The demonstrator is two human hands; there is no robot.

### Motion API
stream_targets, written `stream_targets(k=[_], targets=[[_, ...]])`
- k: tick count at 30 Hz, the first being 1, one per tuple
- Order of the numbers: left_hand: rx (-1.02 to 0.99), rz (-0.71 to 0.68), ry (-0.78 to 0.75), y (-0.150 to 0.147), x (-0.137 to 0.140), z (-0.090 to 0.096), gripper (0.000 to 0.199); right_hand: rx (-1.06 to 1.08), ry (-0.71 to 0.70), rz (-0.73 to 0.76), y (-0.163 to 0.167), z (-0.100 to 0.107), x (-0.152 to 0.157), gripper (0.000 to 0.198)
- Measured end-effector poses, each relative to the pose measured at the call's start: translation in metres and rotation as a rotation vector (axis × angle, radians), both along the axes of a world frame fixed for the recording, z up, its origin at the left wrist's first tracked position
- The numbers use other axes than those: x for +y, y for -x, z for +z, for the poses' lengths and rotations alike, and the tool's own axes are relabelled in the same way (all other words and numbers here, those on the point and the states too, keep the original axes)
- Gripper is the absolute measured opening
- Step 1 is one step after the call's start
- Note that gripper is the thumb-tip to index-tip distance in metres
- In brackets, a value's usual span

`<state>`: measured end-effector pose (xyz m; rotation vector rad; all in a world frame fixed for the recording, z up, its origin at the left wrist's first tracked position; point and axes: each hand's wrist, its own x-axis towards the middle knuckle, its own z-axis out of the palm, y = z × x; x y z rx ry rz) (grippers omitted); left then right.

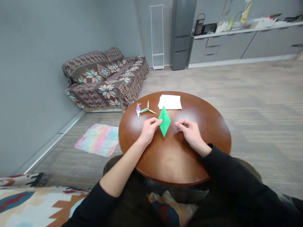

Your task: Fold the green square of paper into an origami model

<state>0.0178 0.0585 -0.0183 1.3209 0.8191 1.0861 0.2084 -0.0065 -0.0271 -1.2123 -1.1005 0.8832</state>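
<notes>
Between thumb and fingers, my left hand [150, 128] grips the left corner of a green folded paper diamond [165, 122]. The paper has a crease down its middle and is held up over the round wooden table [170, 160]. To the right of it, apart from the paper, is my right hand [189, 130]. Its thumb and fingertips are pinched together, and I cannot make out anything between them. Beyond my left hand lie a purple folded paper bird [138, 110] and a pale green three-armed folded paper piece [148, 109].
A stack of white paper sheets [169, 102] lies near the table's far edge. A patterned covered sofa [106, 78] stands beyond at the left, with a pastel rug [98, 139] on the floor. A grey fridge [183, 34] and kitchen counter [224, 47] line the back.
</notes>
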Motion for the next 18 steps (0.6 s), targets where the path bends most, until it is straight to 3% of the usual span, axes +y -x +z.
stream_targets(k=[10,18], targets=[[0.011,-0.198,0.089,-0.007,-0.011,0.004,0.037,-0.007,-0.016,0.163,0.009,0.006,-0.004,0.033],[0.064,-0.173,0.096,-0.008,-0.013,0.005,0.033,-0.061,-0.014,0.201,0.006,0.006,-0.006,0.025]])
